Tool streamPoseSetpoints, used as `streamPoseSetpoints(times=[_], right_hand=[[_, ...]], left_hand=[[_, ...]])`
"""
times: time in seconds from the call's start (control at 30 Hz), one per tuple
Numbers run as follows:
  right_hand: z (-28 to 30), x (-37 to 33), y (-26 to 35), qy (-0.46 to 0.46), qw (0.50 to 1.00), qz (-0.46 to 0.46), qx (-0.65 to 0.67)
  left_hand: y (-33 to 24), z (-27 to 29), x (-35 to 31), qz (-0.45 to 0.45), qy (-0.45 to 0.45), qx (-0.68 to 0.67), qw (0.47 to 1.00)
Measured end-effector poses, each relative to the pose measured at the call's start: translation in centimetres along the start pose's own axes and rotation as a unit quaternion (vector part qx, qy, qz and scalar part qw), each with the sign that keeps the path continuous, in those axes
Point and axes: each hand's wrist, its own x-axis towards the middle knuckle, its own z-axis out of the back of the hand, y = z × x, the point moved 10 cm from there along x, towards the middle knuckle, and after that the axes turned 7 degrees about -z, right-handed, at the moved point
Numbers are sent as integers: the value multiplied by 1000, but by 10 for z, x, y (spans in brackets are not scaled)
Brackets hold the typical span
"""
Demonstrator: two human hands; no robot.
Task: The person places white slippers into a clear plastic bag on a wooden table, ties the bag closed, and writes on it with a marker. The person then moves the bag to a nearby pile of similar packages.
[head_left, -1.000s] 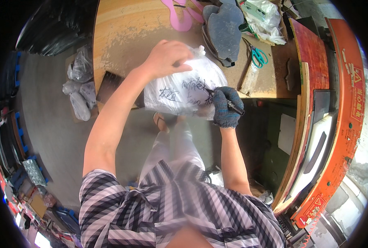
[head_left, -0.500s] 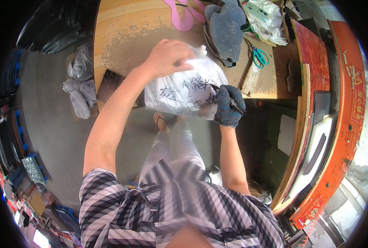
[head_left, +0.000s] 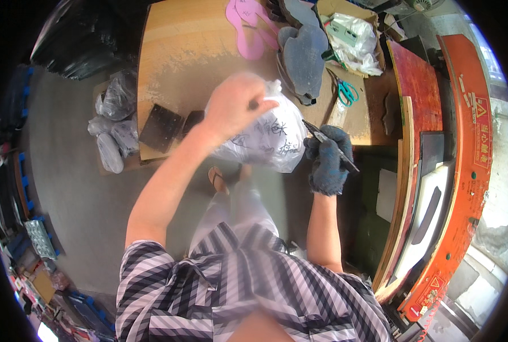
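A white, knotted plastic bag [head_left: 268, 139] with black handwriting on it overhangs the table's near edge. My bare left hand [head_left: 239, 105] lies over its upper left part, slightly blurred, with the fingers curled against the bag and their tips hidden. Just right of the bag, my right hand [head_left: 329, 159], in a grey-blue knitted glove, is closed round a black marker pen [head_left: 345, 155]. The pen slants across the glove, and its upper left end is close to the bag's right side.
On the wooden table [head_left: 180, 62] are pink sole-shaped pieces [head_left: 248, 34], dark sole-shaped sheets [head_left: 302, 62], teal-handled scissors [head_left: 347, 93] and a box of plastic bags [head_left: 356, 43]. Dark blocks [head_left: 161, 126] sit at its left edge. An orange beam [head_left: 473, 148] stands at right.
My right hand has drawn the marker pen away from the bag's surface, to the right and nearer me. The whole view has shifted slightly. My left hand stays over the bag.
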Motion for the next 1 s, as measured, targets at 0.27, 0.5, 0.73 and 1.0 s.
streamPoseSetpoints(times=[0.27, 0.5, 0.73, 1.0], right_hand=[[-62, -28, 53, 129, 989, 68, 11], [-82, -44, 43, 141, 987, 69, -42], [-94, -51, 37, 194, 964, 94, -155], [-79, -43, 2, 272, 958, -76, -48]], left_hand=[[-39, 35, -28, 57, -29, 18, 998], [-54, 45, -37, 39, -29, -30, 998], [-59, 31, -46, 73, 90, 52, 992], [-75, 1, -71, 135, 254, -268, 920]])
